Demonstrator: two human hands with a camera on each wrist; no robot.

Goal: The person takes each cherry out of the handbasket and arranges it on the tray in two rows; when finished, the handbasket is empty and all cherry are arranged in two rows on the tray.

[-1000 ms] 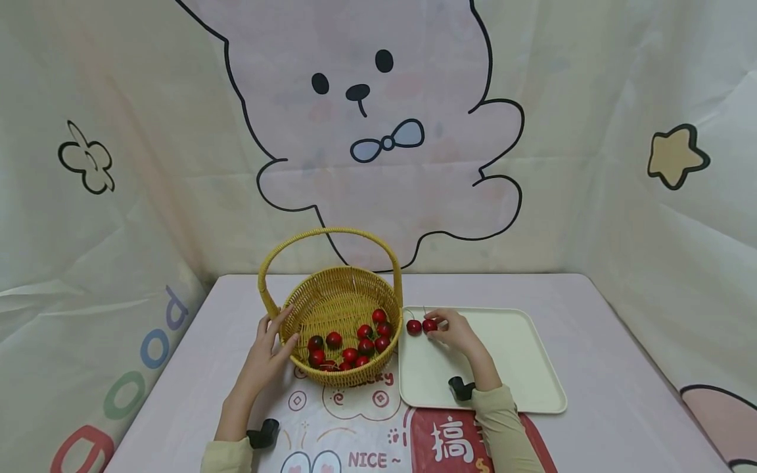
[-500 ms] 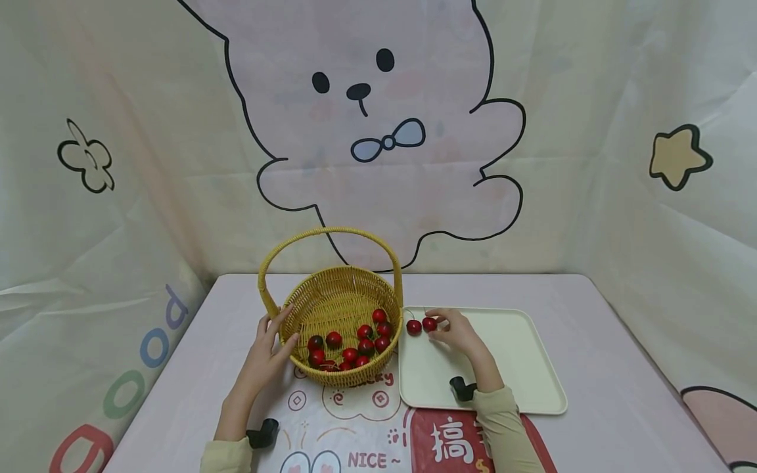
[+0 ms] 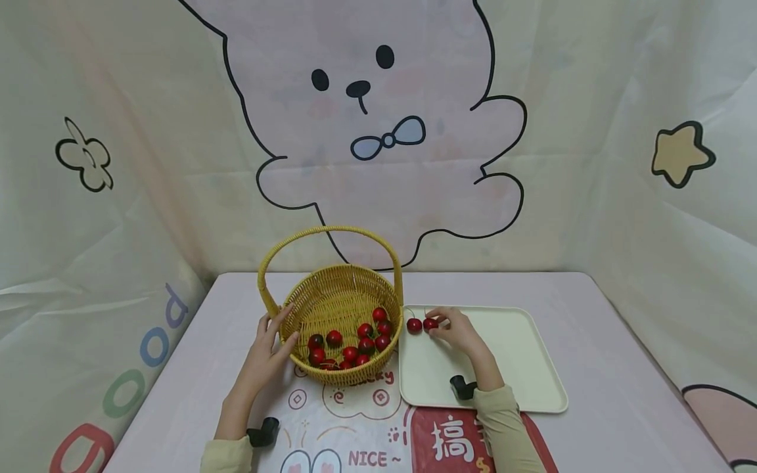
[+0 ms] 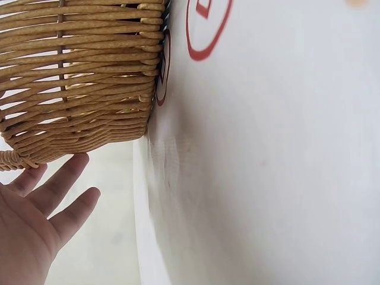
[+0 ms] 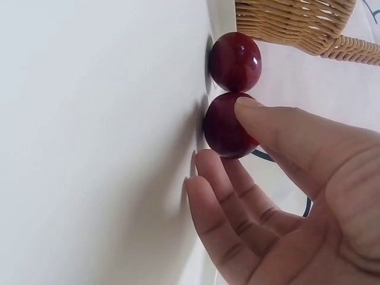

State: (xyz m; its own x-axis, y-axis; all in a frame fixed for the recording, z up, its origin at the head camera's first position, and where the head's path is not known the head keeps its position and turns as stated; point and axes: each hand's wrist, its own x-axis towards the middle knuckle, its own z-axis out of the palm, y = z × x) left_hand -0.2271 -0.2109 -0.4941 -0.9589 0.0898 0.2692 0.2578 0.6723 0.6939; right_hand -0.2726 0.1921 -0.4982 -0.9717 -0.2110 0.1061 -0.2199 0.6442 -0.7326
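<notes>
Our right hand [image 3: 458,332] pinches a round dark-red cherry [image 5: 222,126]; our loosely spread left hand [image 3: 263,357] touches the round yellow wicker basket [image 3: 334,299].

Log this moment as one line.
left grip: touches basket | right grip: pinches first cherry | second cherry: beside it on tray | other cherries: in basket

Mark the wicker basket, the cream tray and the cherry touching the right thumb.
Wicker basket [image 3: 340,305], head view: bare woven inside.
Cream tray [image 3: 523,355], head view: bare flat surface.
Cherry [image 5: 222,126], right wrist view: side facing camera.
</notes>
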